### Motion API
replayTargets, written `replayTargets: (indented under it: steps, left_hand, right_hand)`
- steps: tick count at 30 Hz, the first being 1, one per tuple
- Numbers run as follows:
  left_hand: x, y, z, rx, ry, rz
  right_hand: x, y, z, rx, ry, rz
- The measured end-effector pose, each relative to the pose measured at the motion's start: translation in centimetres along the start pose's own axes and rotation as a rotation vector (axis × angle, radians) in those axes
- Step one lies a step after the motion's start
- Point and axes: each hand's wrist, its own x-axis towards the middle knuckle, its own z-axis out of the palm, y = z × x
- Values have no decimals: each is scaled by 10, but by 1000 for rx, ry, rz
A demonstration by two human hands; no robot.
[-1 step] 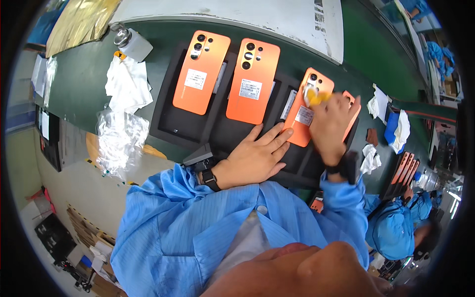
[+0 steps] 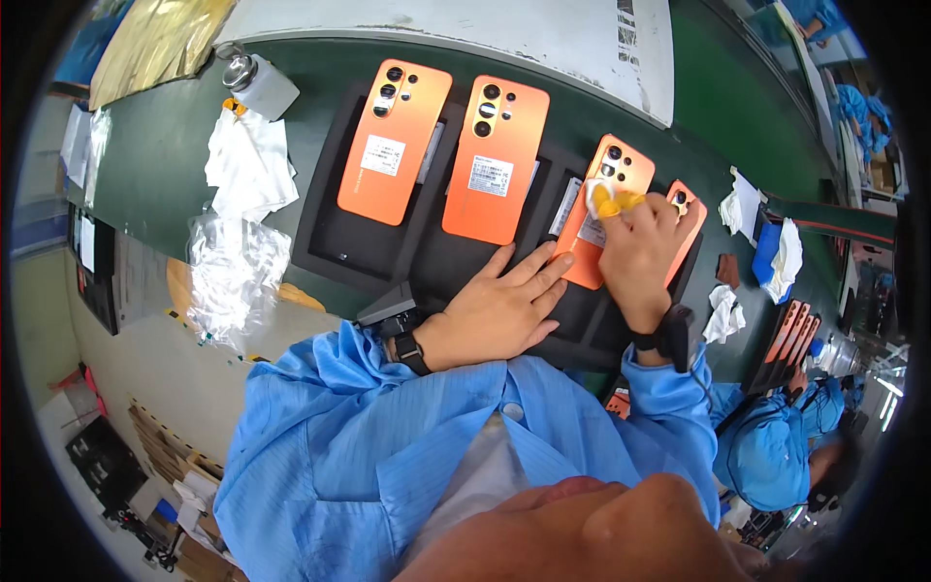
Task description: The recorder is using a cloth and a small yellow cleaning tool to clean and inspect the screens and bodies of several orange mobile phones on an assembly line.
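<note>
Orange phone (image 2: 582, 260); right hand (image 2: 640, 257) above (fingertips (image 2: 608, 207) yellow), white wad (image 2: 593, 196) pinched

Over the black tray (image 2: 446, 274), the left hand (image 2: 499, 308) lies spread, touching an orange phone (image 2: 585, 257) near its lower end; the right hand (image 2: 637, 254) holds a white wipe (image 2: 593, 194) against it. Left of the tray are white cloths (image 2: 254, 173).

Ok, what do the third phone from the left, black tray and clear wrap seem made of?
Third phone: satin back, coated glass or plastic; its sheen settles neither. Black tray: probably matte foam, given its dull surface. Clear wrap: likely thin glossy plastic film, by its creases and glints.
</note>
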Motion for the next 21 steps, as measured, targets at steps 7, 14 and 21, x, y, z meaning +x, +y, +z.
replayTargets:
  steps: [7, 14, 21]
  left_hand:
    - [0, 1, -4, 26, -13, 7]
    - [0, 2, -1, 39, -7, 7]
    - [-2, 0, 0, 13, -6, 0]
  right_hand:
    - [57, 21, 13, -67, 54, 11]
    - [22, 0, 4, 0, 10, -35]
    - [25, 5, 4, -127, -53, 41]
